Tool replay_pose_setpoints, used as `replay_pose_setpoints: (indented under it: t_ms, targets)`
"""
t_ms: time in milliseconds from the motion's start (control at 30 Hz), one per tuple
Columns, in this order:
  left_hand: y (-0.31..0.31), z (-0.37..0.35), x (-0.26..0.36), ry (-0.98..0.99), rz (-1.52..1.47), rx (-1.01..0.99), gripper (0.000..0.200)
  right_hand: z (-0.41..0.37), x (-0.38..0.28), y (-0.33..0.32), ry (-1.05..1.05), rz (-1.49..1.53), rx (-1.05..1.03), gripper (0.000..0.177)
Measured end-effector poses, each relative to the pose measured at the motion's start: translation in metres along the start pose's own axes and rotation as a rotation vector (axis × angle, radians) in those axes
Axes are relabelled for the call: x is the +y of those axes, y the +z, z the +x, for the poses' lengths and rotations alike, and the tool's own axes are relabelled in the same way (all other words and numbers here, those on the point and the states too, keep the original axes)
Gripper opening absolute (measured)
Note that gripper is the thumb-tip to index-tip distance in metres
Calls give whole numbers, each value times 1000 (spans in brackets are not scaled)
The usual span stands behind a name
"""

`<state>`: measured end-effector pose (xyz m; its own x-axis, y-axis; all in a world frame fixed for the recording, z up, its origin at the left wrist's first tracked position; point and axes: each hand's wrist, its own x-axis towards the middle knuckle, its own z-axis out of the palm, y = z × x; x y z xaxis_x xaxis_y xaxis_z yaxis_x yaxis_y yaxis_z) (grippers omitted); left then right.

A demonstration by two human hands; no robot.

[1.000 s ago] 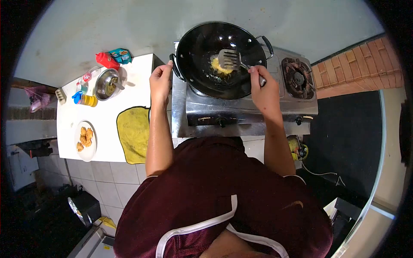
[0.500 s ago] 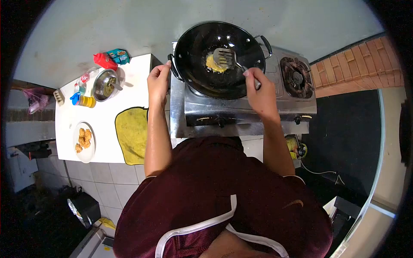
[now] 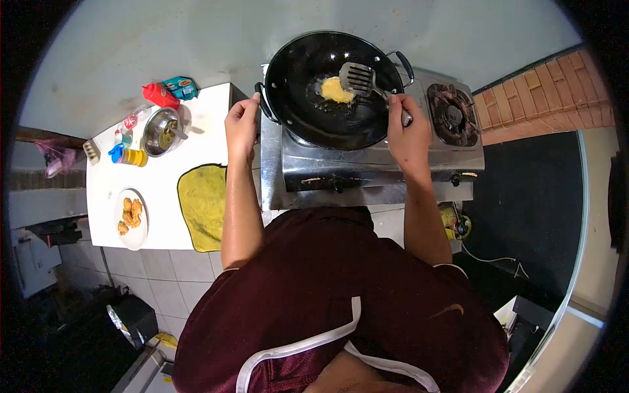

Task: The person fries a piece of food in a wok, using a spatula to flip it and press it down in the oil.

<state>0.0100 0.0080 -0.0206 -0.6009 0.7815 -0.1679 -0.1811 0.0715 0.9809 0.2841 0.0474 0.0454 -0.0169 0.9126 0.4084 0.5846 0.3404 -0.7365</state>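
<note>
A black wok with two side handles sits on the left burner of a steel gas stove. My left hand pinches the wok's left handle. In my right hand is a slotted spatula, gripped by its handle. A pale yellow piece of food lies near the middle of the wok in glistening oil, and the spatula head hangs just right of it, overlapping its upper right edge in this view.
On the white table at left are a plate of fried pieces, a metal bowl with a spoon, a yellow bottle, a red packet and a yellow-green cloth. The right burner is uncovered.
The spatula has moved right with my right hand, off the top of the yellow food, which now shows more fully. My left hand stays on the handle.
</note>
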Motion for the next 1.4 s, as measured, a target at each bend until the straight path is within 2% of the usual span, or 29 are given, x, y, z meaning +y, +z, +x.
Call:
replay_pose_setpoints:
  t_ms: [267, 400, 467, 533, 633, 733, 833, 900, 933, 1000, 1133, 1233, 1400]
  targets:
    - [1, -5, 6, -41, 10, -14, 27, -2, 1, 20, -103, 16, -19, 18]
    - [-1, -4, 5, -51, 15, -19, 27, -5, -3, 12, -135, 4, -137, 18]
    - [-3, -2, 2, -46, 16, -19, 26, -4, -13, 0, -12, -104, -156, 18]
    - [-2, -1, 0, -8, 35, -23, 26, -2, -8, 1, 6, -71, -145, 18]
    - [-1, -1, 0, -34, -27, -45, 26, 0, 0, 9, -111, -114, -80, 18]
    - [0, -5, 7, -96, -3, -36, 26, -3, -3, 14, -188, 42, -128, 18]
    - [-1, -5, 6, -40, 27, -30, 26, -6, -17, 2, -90, 46, -189, 18]
    - [-1, -7, 9, -58, 25, -28, 26, -3, -15, -5, 47, -85, -202, 18]
    - [0, -7, 10, -74, 19, -28, 26, -2, -14, -3, 47, -88, -198, 18]
    - [0, -4, 5, -56, 9, -38, 25, -1, -10, 4, -107, -69, -90, 19]
    - [1, -5, 6, -33, 0, -33, 24, -6, -12, 12, -132, 17, -144, 19]
    - [-4, -4, 5, -49, 29, -46, 25, -10, -18, 5, -48, 26, -172, 19]
    - [-2, -2, 3, -37, 17, -42, 26, -5, -11, 5, -74, -98, -67, 19]
